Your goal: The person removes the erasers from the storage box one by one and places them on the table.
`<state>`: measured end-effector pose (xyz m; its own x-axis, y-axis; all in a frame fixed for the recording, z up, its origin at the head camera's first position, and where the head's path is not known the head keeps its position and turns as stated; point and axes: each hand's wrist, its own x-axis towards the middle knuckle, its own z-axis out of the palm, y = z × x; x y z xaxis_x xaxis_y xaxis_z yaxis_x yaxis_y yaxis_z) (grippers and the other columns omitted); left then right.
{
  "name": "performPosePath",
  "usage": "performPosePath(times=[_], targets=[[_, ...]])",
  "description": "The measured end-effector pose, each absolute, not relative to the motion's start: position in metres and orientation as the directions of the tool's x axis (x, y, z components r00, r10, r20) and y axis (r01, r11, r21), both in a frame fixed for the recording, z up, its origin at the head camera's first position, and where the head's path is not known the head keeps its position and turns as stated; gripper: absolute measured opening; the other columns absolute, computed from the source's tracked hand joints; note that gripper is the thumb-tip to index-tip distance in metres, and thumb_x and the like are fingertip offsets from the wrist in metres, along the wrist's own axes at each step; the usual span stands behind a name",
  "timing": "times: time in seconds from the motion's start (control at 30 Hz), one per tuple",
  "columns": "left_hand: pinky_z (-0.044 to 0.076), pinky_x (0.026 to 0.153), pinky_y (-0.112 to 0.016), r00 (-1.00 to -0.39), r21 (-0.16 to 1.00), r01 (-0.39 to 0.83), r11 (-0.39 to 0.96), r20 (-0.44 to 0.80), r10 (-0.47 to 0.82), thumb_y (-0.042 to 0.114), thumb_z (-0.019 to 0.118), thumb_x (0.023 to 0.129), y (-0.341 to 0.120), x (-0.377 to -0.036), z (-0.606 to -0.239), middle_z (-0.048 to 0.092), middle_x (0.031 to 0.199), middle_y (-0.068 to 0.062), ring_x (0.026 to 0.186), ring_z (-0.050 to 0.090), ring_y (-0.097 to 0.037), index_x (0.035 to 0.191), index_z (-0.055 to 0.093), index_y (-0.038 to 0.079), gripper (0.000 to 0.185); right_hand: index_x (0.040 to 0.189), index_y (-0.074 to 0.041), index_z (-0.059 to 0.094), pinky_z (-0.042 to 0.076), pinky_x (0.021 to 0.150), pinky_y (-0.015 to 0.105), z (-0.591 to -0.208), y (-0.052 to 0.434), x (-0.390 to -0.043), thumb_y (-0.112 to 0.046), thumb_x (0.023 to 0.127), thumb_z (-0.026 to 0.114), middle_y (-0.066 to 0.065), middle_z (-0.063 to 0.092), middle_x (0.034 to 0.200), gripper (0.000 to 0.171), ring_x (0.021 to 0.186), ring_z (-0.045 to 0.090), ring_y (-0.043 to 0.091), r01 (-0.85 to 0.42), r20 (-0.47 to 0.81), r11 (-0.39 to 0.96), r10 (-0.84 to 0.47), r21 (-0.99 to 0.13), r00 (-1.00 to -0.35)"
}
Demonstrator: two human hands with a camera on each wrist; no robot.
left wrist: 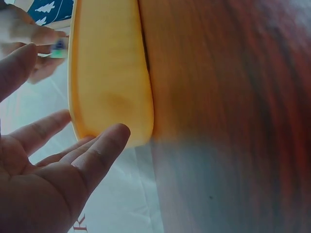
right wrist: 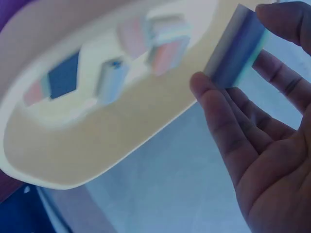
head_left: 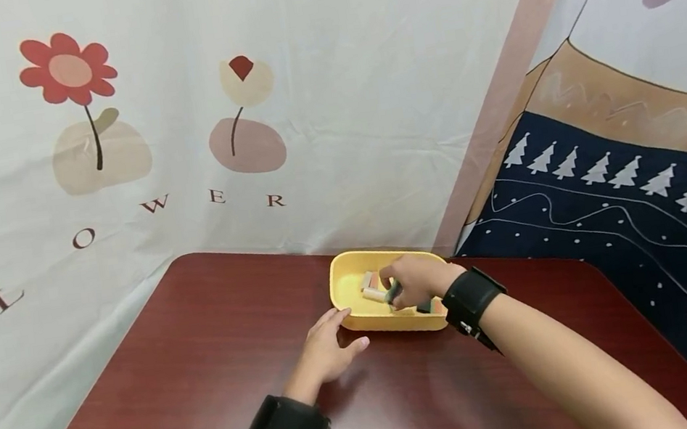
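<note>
Right hand (head_left: 415,279) over yellow tray (head_left: 359,324), pinching a blue block (right wrist: 238,48); left hand (head_left: 329,348) flat-fingered against tray's near-left wall.

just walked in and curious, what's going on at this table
A person works at a yellow tub on a dark red table. Their right hand is over the tub, pinching a small block between thumb and fingers; more small blocks lie inside. The left hand rests open against the tub's near wall.

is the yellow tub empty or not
Not empty: the yellow tub holds several small blocks, and the right hand pinches one more.
</note>
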<state>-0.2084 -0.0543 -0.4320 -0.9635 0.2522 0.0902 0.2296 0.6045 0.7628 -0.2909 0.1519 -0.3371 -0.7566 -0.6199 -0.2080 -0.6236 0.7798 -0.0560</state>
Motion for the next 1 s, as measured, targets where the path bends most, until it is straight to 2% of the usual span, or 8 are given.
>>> performPosePath(times=[0.13, 0.3, 0.37, 0.43, 0.57, 0.6, 0.67, 1.0], targets=[[0.033, 0.106, -0.056, -0.961, 0.767, 0.234, 0.598, 0.090, 0.261, 0.025, 0.070, 0.090, -0.055, -0.210, -0.433, 0.039, 0.146, -0.021, 0.133, 0.036, -0.042, 0.141, 0.049, 0.006, 0.058, 0.091, -0.017, 0.062, 0.048, 0.067, 0.027, -0.338, 0.153, -0.269, -0.018, 0.078, 0.078, -0.003, 0.055, 0.087, 0.020, 0.079, 0.057, 0.013, -0.693, -0.142, 0.713, -0.701, -0.107, -0.699], [0.033, 0.106, -0.055, -0.959, 0.782, 0.240, 0.575, 0.099, 0.265, 0.013, 0.068, 0.090, -0.056, -0.210, -0.433, 0.039, 0.147, -0.021, 0.133, 0.035, -0.042, 0.141, 0.049, 0.005, 0.055, 0.094, -0.018, 0.064, 0.048, 0.066, 0.023, -0.348, 0.148, -0.248, -0.015, 0.078, 0.076, -0.006, 0.053, 0.091, 0.021, 0.079, 0.057, 0.010, -0.701, -0.172, 0.683, -0.730, -0.204, -0.661], [0.034, 0.106, -0.055, -0.959, 0.785, 0.241, 0.571, 0.101, 0.265, 0.010, 0.067, 0.089, -0.057, -0.210, -0.433, 0.038, 0.147, -0.021, 0.133, 0.035, -0.042, 0.141, 0.050, 0.004, 0.055, 0.095, -0.018, 0.064, 0.047, 0.066, 0.022, -0.354, 0.144, -0.242, -0.016, 0.077, 0.077, -0.006, 0.053, 0.090, 0.022, 0.076, 0.054, 0.007, -0.726, -0.173, 0.660, -0.751, -0.193, -0.637], [0.034, 0.106, -0.055, -0.958, 0.784, 0.241, 0.572, 0.099, 0.268, 0.008, 0.067, 0.089, -0.057, -0.211, -0.432, 0.038, 0.147, -0.021, 0.134, 0.035, -0.041, 0.141, 0.049, 0.004, 0.055, 0.094, -0.019, 0.064, 0.045, 0.077, 0.026, -0.359, 0.138, -0.238, -0.017, 0.077, 0.078, -0.008, 0.053, 0.089, 0.022, 0.076, 0.051, 0.004, -0.757, -0.171, 0.632, -0.774, -0.167, -0.609], [0.035, 0.106, -0.055, -0.955, 0.771, 0.253, 0.584, 0.103, 0.277, 0.007, 0.065, 0.089, -0.058, -0.214, -0.430, 0.038, 0.147, -0.020, 0.134, 0.036, -0.040, 0.141, 0.049, 0.004, 0.055, 0.100, -0.015, 0.065, 0.043, 0.078, 0.026, -0.371, 0.127, -0.233, -0.018, 0.076, 0.079, -0.008, 0.051, 0.089, 0.027, 0.073, 0.048, 0.004, -0.802, -0.179, 0.587, -0.805, -0.112, -0.565], [0.035, 0.106, -0.054, -0.955, 0.766, 0.256, 0.590, 0.105, 0.278, 0.007, 0.065, 0.089, -0.058, -0.214, -0.430, 0.039, 0.147, -0.020, 0.134, 0.036, -0.040, 0.141, 0.049, 0.004, 0.055, 0.101, -0.014, 0.065, 0.044, 0.078, 0.024, -0.374, 0.125, -0.232, -0.018, 0.076, 0.079, -0.008, 0.051, 0.089, 0.029, 0.074, 0.048, 0.004, -0.813, -0.180, 0.574, -0.814, -0.100, -0.553], [0.035, 0.106, -0.054, -0.955, 0.760, 0.257, 0.597, 0.104, 0.278, 0.006, 0.065, 0.088, -0.059, -0.215, -0.429, 0.039, 0.147, -0.019, 0.134, 0.036, -0.039, 0.141, 0.049, 0.005, 0.056, 0.105, -0.012, 0.065, 0.044, 0.066, 0.018, -0.379, 0.122, -0.231, -0.018, 0.075, 0.079, -0.006, 0.051, 0.091, 0.033, 0.073, 0.048, 0.005, -0.828, -0.186, 0.555, -0.824, -0.078, -0.535], [0.037, 0.105, -0.051, -0.956, 0.770, 0.227, 0.596, 0.060, 0.287, -0.007, 0.055, 0.082, -0.061, -0.212, -0.428, 0.036, 0.150, -0.017, 0.136, 0.034, -0.036, 0.143, 0.047, 0.006, 0.063, 0.106, -0.013, 0.065, 0.043, 0.066, 0.014, -0.401, 0.109, -0.227, -0.020, 0.077, 0.079, -0.004, 0.053, 0.096, 0.032, 0.077, 0.049, 0.004, -0.839, -0.224, 0.540, -0.827, -0.060, -0.516]])
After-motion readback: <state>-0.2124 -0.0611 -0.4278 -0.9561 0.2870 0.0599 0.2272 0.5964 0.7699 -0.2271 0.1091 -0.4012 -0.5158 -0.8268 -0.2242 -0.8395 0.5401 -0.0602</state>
